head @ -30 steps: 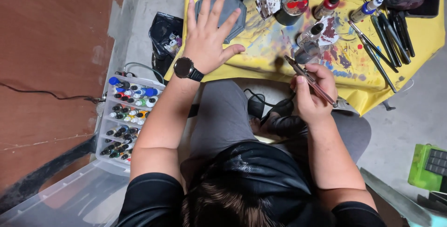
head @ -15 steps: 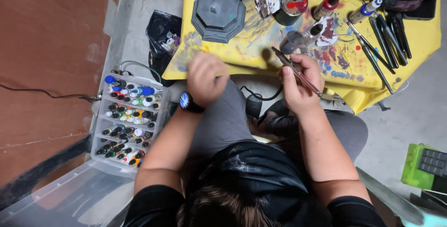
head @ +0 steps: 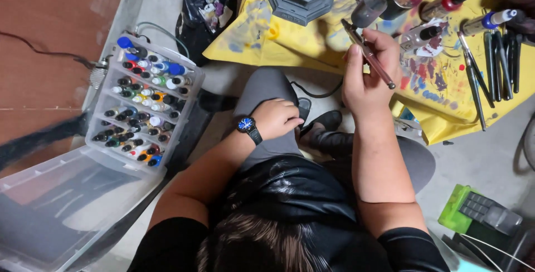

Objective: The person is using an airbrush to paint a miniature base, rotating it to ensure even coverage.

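Two hands are working apart: the right hand (head: 370, 77) is pinching a slim airbrush (head: 368, 54) over the yellow cloth (head: 267, 38), while the left hand (head: 277, 117), fingers curling shut, is resting empty on a grey-clad knee (head: 262, 91). Beside it, a clear case (head: 142, 107) is holding rows of paint bottles (head: 146, 100). Its lid is running off-frame.

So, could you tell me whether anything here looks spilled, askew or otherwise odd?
Paint is smeared and splattered across the yellow cloth, thickest beside the right hand holding the airbrush. The clear bottle case lies open on the floor. Nothing looks broken.
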